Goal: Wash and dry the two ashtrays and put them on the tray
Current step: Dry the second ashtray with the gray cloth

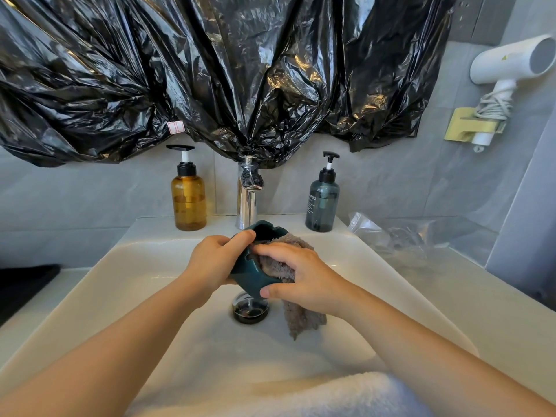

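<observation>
Just now, holding a dark teal ashtray in mid-air above the white sink, tilted onto its side, just over the round drain and in front of the chrome tap. Gripping its left wall with the left grip, thumb hooked over the notched rim. Clutching a grey cloth in the right grip, with the fingers pressing it into the ashtray's hollow and the thumb set against the lower outer wall. Letting the loose end of the cloth hang below the right wrist, toward the basin; touching the basin or not, cannot tell.

Behind, on the sink's back ledge: an amber pump bottle left of the tap and a smoky blue pump bottle right of it, both upright. Above them, crumpled black plastic sheeting across the wall, its lowest bunch down at the top of the tap. At upper right, a white hair dryer in a wall holder. On the bench right of the sink, a crumpled clear plastic bag. Nearest the camera, at the bottom edge, a white fluffy towel.
</observation>
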